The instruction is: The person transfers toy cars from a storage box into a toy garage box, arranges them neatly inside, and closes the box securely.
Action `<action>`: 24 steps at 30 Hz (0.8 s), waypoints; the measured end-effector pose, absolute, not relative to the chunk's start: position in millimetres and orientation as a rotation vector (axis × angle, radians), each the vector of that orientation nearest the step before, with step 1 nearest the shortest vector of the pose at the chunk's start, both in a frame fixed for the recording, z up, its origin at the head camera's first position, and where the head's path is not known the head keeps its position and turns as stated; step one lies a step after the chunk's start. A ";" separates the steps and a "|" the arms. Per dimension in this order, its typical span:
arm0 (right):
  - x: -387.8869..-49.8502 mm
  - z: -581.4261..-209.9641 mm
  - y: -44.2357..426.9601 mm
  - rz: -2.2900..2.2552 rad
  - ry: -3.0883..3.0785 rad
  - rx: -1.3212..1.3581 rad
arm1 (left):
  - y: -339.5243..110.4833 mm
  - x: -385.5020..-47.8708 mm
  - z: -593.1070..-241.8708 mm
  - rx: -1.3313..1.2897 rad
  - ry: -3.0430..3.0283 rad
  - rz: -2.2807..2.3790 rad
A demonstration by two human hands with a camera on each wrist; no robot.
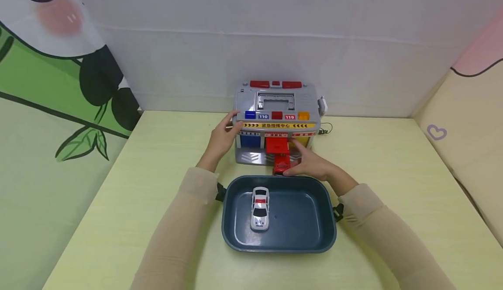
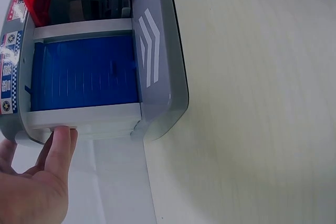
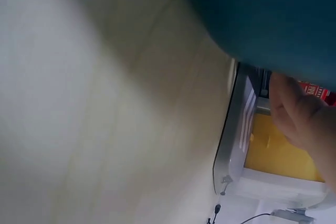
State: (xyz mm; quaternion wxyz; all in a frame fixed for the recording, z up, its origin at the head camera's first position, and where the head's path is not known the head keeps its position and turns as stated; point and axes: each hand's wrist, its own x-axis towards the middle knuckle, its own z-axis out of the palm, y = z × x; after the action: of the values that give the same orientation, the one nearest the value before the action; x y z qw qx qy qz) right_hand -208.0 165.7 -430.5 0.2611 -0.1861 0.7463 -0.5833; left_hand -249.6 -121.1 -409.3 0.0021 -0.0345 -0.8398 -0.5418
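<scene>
A grey toy garage [image 1: 275, 102] with a carrying handle stands against the back wall. My left hand [image 1: 222, 139] rests its fingertips [image 2: 62, 137] against the garage's left side. In the middle bay the red door [image 1: 277, 145] is swung up, and a red toy car [image 1: 281, 163] stands under and in front of it. My right hand [image 1: 314, 164] holds the red car by its right side, thumb low at its near end; the index finger reaches toward the yellow door [image 3: 281, 150]. The tray hides the fingertips in the right wrist view. The blue door [image 2: 86, 72] is down.
A dark blue tray [image 1: 306, 246] with black side handles sits in front of the garage. In it lies a white toy police car [image 1: 260, 209]. A thin dark cord [image 1: 326, 129] lies beside the garage's right side. White cloth [image 1: 188, 71] hangs behind the table.
</scene>
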 end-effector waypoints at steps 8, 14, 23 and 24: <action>-209.7 -432.1 160.9 -1.545 2.063 -0.465 | -120.4 -249.6 -409.4 -0.102 -2.637 -1.687; -211.3 -434.1 158.1 -1.527 2.097 -0.468 | -120.8 -249.0 -408.8 -0.102 -2.633 -1.688; -213.4 -435.9 154.0 -1.548 2.090 -0.482 | -121.0 -247.0 -406.2 -0.098 -2.633 -1.688; -213.4 -435.7 153.7 -1.549 2.089 -0.482 | -121.1 -246.7 -405.8 -0.098 -2.634 -1.686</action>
State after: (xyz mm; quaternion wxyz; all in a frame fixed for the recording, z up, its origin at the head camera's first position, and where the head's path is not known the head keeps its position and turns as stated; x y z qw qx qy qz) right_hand -213.4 153.7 -435.7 0.2457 -0.1767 0.7656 -0.5677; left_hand -246.7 -121.1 -405.8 0.0063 -0.0315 -0.8418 -0.5388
